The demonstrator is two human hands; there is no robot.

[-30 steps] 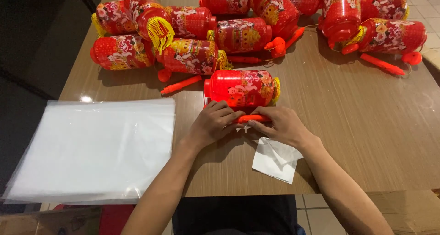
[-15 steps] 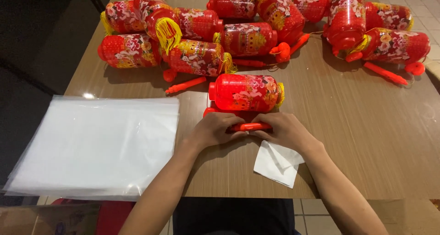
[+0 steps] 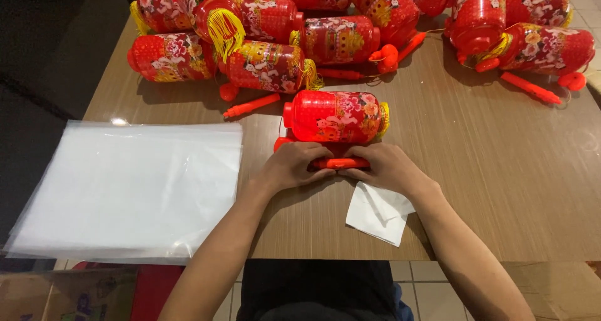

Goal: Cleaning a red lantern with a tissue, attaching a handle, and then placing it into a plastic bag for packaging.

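Orange handle (image 3: 338,163) lies crosswise — left hand (image 3: 293,165), right hand (image 3: 383,167) gripping

Both hands (image 3: 341,164) slightly lower on the table (image 3: 501,189); orange stick (image 3: 340,163) now level, more exposed between them

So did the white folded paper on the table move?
No. The white folded paper sits in the same spot by the wooden table's near edge; only the camera shifted.

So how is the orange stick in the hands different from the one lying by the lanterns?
The orange stick in the hands is gripped at both ends, mostly hidden, lying level. The loose orange stick lies untouched, fully visible, slanted. Both are orange and rest near red lanterns.
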